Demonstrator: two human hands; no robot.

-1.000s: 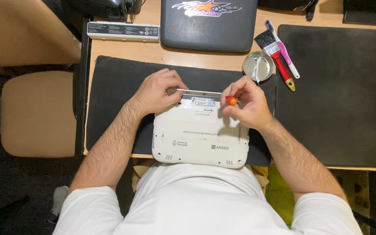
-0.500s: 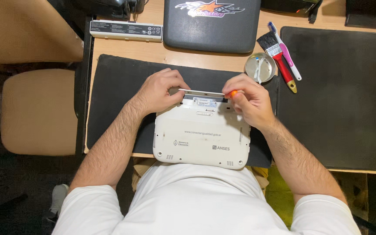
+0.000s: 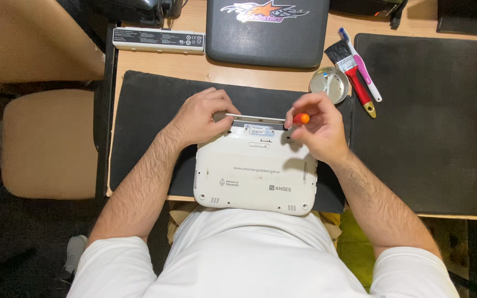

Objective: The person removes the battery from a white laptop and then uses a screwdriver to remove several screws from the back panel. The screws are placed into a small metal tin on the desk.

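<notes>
White plastic laptop (image 3: 255,176), underside up, at surface's near edge. Left hand (image 3: 202,117) fingers curled on far-left corner; right hand (image 3: 316,127) fingers pinching orange-capped screwdriver (image 3: 301,118).

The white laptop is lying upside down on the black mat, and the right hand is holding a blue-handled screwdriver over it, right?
Not quite: the head view shows the screwdriver handle is orange, not blue. The right hand holds it over the white laptop, upside down on the black mat.

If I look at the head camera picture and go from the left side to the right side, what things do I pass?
Tan chair → left hand → white laptop → right hand holding an orange-handled screwdriver → red-handled brush → big black mat.
</notes>
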